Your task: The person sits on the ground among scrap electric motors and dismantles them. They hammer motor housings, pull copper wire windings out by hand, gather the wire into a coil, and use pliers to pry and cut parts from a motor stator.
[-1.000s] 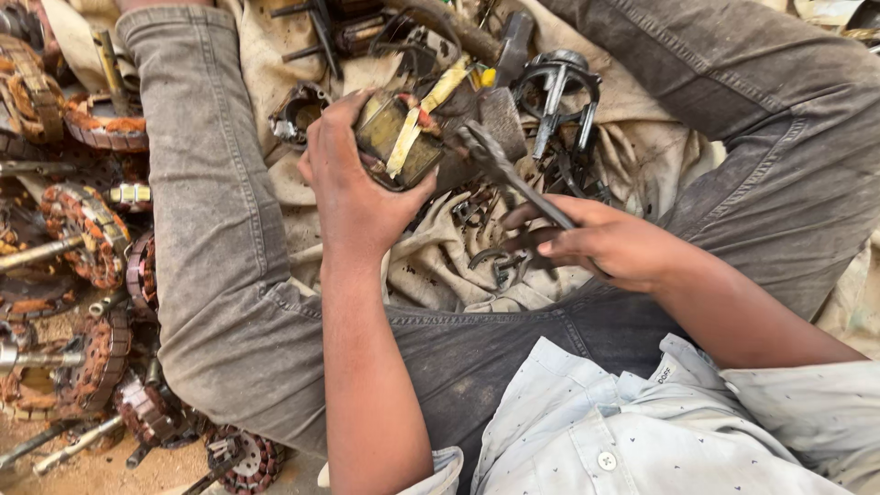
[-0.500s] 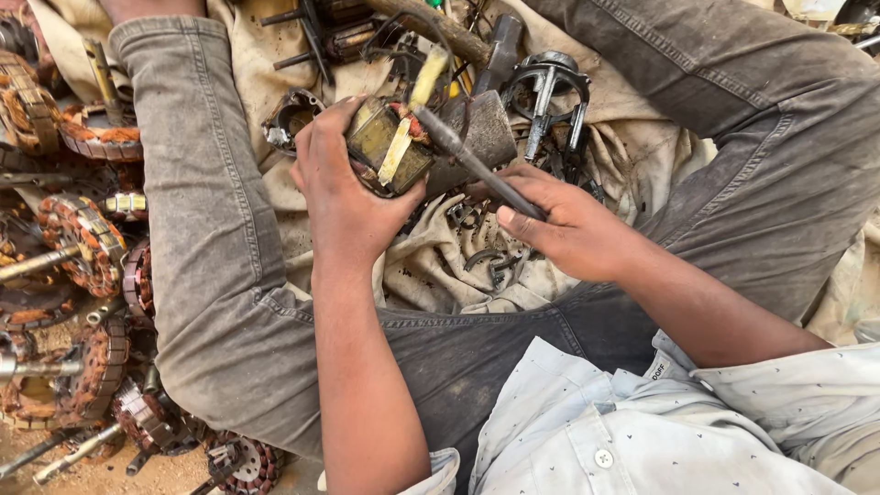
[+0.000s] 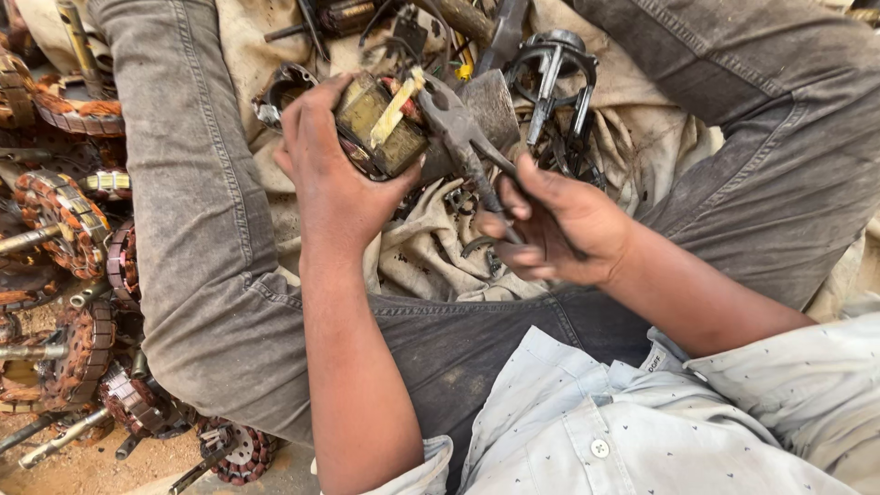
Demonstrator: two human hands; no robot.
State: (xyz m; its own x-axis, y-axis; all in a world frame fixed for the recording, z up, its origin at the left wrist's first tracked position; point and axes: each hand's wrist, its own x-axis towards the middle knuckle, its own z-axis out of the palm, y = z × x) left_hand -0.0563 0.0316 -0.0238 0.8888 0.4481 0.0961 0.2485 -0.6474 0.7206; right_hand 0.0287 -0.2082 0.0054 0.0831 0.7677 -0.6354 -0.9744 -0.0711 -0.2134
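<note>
Pliers point(image 3: 463, 137), dark steel, gripped in your right hand point(image 3: 559, 225), bite a yellowed, copper-wound motor coil block point(image 3: 380, 124) clutched in your left hand point(image 3: 335, 179); a slip (jaws near your thumb) could pinch it.

Two bare hands, left hand point(image 3: 335, 188) and right hand point(image 3: 559, 225), one block-shaped coil point(image 3: 380, 124) at twelve o'clock, one pair of pliers point(image 3: 463, 137), one dirty cloth point(image 3: 431, 252), about eight copper-wound rotors point(image 3: 60, 206) at nine o'clock, one black metal bracket point(image 3: 550, 69) at one o'clock
</note>
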